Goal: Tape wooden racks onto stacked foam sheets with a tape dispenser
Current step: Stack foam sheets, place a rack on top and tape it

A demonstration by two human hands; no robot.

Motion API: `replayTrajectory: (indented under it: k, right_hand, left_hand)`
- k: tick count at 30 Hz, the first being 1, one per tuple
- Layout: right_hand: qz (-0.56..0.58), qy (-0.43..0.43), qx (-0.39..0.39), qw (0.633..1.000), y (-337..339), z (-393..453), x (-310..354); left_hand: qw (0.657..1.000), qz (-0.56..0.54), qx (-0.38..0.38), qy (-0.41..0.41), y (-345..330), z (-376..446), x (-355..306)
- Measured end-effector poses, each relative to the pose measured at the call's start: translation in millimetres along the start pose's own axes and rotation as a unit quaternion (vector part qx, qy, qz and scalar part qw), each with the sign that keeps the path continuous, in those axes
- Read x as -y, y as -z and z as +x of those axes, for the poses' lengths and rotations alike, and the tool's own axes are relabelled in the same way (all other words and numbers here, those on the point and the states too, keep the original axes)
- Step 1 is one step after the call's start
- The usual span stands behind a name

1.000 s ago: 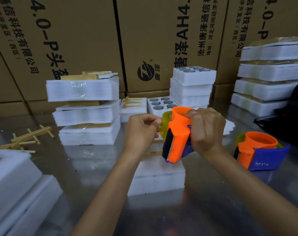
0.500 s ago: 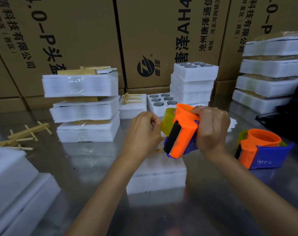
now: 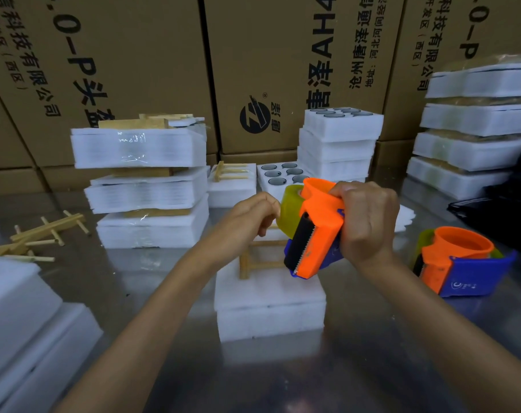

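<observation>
— Where was the tape dispenser (image 3: 314,231)?
— Above the foam stack (image 3: 269,302), in the right hand (image 3: 368,222), whose grip was wrapped around it; its toothed end pointed down and toward the camera.
— The left hand (image 3: 248,216)?
— Fingers curled, pinching at the tape roll (image 3: 290,210). A wooden rack (image 3: 260,257) lay flat on the foam.

Dispenser (image 3: 315,234) in right hand (image 3: 368,222): smooth orange and blue plastic, slight sheen; black matt strip along its toothed edge. Tape roll (image 3: 290,211) on its left, at left hand (image 3: 253,216) fingertips: translucent yellowish film, glossy. Below the grip: pale wooden rack (image 3: 254,257), matt, on white foam sheets (image 3: 269,305), soft matt, fine-grained. Table (image 3: 372,353) under it: brushed metal, dull reflective. Right of grip, second dispenser (image 3: 458,263): same plastics. Left of grip, foam stacks (image 3: 146,189) banded in shiny clear film. Behind: brown matt cardboard boxes (image 3: 149,55), black print
</observation>
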State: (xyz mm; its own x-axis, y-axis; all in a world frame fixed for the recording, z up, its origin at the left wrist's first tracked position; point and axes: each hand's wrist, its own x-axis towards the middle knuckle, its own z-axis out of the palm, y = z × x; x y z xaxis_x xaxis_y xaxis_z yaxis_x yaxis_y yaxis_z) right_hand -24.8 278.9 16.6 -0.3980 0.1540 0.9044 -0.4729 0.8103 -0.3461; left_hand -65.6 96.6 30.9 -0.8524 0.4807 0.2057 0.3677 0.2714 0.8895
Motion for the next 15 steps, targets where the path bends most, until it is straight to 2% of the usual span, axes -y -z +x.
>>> replayTrajectory:
  k: [2, 7, 10, 12, 15]
  right_hand:
    - [0.010, -0.003, 0.004, 1.000, -0.9, 0.6, 2.2]
    - [0.061, -0.041, -0.006, 0.997, -2.2, -2.1, -1.3]
    - [0.038, -0.048, 0.003, 0.998, -5.8, -3.8, -5.8]
    - [0.001, -0.069, 0.020, 0.997, -9.4, -1.5, -9.0]
    - [-0.012, -0.141, 0.008, 0.990, -11.6, 6.0, -13.4]
  left_hand:
    - [1.000, 0.009, -0.002, 0.007, -1.8, -0.3, -0.1]
    - [0.997, 0.023, -0.007, -0.077, -5.2, -4.9, -1.9]
    - [0.991, 0.076, -0.031, -0.109, -7.7, -5.3, -5.2]
    - [0.977, 0.130, -0.067, -0.158, -9.4, -10.2, -8.7]
    - [0.929, 0.232, -0.113, -0.267, -9.9, -19.3, -16.1]
